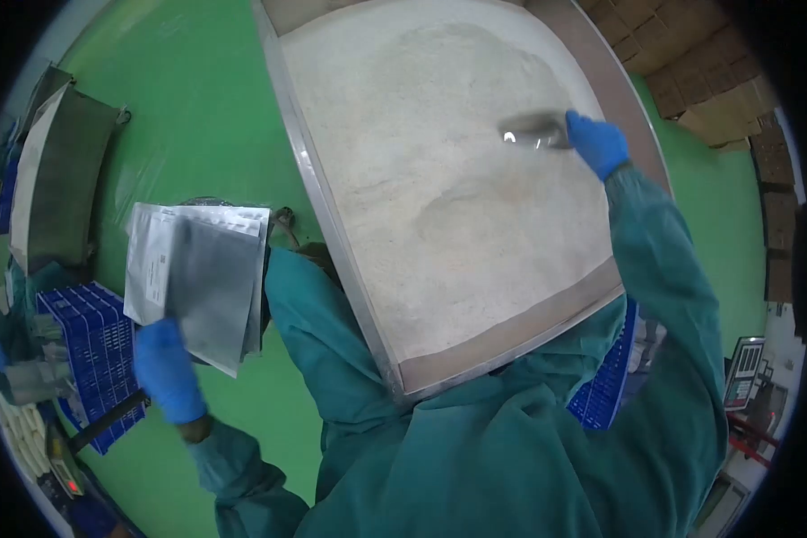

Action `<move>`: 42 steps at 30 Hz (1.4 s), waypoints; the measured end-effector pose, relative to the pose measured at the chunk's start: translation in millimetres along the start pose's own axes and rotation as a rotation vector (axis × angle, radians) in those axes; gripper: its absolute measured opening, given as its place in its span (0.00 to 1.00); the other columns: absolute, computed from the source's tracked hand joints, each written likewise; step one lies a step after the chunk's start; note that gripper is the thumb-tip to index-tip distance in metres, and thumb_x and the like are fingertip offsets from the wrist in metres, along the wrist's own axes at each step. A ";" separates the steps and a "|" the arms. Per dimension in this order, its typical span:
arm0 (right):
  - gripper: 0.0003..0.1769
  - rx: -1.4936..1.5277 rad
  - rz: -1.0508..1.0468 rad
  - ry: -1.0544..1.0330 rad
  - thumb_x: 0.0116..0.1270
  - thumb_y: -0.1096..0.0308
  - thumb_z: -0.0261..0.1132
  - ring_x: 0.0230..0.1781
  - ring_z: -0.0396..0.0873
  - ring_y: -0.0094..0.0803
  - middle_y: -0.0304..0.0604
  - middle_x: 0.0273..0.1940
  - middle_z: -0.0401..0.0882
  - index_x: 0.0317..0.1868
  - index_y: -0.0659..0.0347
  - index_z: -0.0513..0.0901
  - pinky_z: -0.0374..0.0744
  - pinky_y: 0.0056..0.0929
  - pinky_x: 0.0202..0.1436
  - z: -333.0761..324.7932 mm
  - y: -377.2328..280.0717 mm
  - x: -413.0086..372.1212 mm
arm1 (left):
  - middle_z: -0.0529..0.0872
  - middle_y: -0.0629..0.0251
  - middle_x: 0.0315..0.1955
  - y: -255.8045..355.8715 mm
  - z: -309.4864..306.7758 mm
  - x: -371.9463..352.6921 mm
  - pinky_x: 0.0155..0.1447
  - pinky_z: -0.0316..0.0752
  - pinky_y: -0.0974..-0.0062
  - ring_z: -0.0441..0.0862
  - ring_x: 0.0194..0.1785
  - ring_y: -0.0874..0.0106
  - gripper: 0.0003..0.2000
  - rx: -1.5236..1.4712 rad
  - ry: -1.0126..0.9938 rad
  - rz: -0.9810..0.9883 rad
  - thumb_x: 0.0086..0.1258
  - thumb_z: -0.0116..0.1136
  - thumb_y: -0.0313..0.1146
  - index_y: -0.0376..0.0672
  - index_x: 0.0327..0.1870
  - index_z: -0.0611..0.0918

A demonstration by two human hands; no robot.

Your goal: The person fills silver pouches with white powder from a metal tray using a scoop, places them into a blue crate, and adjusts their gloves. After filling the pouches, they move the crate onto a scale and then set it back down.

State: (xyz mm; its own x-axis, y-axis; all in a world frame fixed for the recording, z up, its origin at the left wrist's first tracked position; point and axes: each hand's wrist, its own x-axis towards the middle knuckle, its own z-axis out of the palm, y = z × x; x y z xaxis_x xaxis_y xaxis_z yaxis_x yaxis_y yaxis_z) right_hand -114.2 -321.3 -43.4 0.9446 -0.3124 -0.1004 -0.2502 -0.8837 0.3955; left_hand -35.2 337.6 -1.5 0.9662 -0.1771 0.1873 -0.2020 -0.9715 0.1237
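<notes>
A large metal bin (296, 143) holds pale powder (457, 179) with a low mound and a hollow in it. Over the powder, at the right side, my right hand (598, 143) in a blue glove is closed round the end of a shiny metal scoop (536, 131), which is blurred. My left hand (169, 372), also gloved in blue, is at the lower left edge of a stack of silver foil bags (211, 287). Its fingers are smeared and partly hidden at the bags' edge. A white label (159, 260) shows on the top bag.
Blue crates stand at the left (94, 341) and beside my right hip (605, 377). A metal cart (63, 179) is at the far left. Cardboard boxes (690, 72) are stacked at the upper right. A scale display (741, 377) shows at the right edge. The floor (188, 108) is green.
</notes>
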 end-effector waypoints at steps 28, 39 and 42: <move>0.10 0.089 -0.383 -0.108 0.55 0.66 0.58 0.36 0.78 0.48 0.53 0.33 0.79 0.29 0.63 0.81 0.76 0.41 0.39 -160.8 -16.4 -123.3 | 0.82 0.53 0.27 365.3 86.1 16.8 0.37 0.74 0.61 0.80 0.33 0.54 0.09 -0.590 -0.230 0.565 0.56 0.54 0.36 0.42 0.27 0.82; 0.13 -0.260 -0.017 -0.307 0.58 0.61 0.55 0.37 0.79 0.46 0.51 0.35 0.80 0.38 0.57 0.82 0.76 0.42 0.41 -197.1 9.0 -116.4 | 0.82 0.51 0.27 335.2 85.5 78.6 0.39 0.75 0.61 0.79 0.34 0.54 0.08 -0.664 0.003 0.594 0.57 0.51 0.32 0.40 0.28 0.82; 0.14 0.002 -0.268 -0.621 0.57 0.57 0.56 0.38 0.79 0.47 0.49 0.36 0.81 0.37 0.56 0.82 0.76 0.42 0.41 -28.3 -16.2 -98.5 | 0.81 0.51 0.30 314.5 75.6 94.3 0.42 0.73 0.62 0.78 0.35 0.54 0.10 -0.548 -0.189 0.605 0.59 0.49 0.34 0.38 0.28 0.81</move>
State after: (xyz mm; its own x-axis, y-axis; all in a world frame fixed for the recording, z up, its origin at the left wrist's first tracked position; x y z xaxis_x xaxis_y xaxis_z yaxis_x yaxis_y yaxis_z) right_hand -197.2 -266.4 -14.1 0.6771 -0.2236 -0.7011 -0.0250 -0.9592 0.2817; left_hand 4.5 3.5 -18.5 0.6670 -0.7141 0.2126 -0.6960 -0.4953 0.5199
